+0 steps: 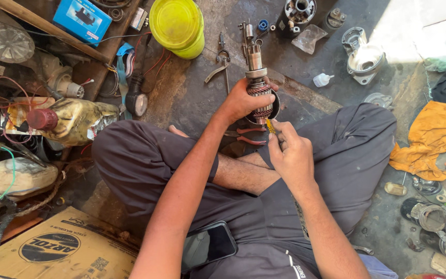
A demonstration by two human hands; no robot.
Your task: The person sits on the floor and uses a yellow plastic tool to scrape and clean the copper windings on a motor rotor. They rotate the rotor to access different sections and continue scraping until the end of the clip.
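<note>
Left hand wrapped tight round a motor armature, held upright over the lap above the concrete floor. Right hand pinched shut on a small yellow-handled tool touching the armature's lower end; tip hidden. Red-handled pliers partly covered beneath. Blue box top left, yellow tub beside it, cardboard carton cut off bottom left
</note>
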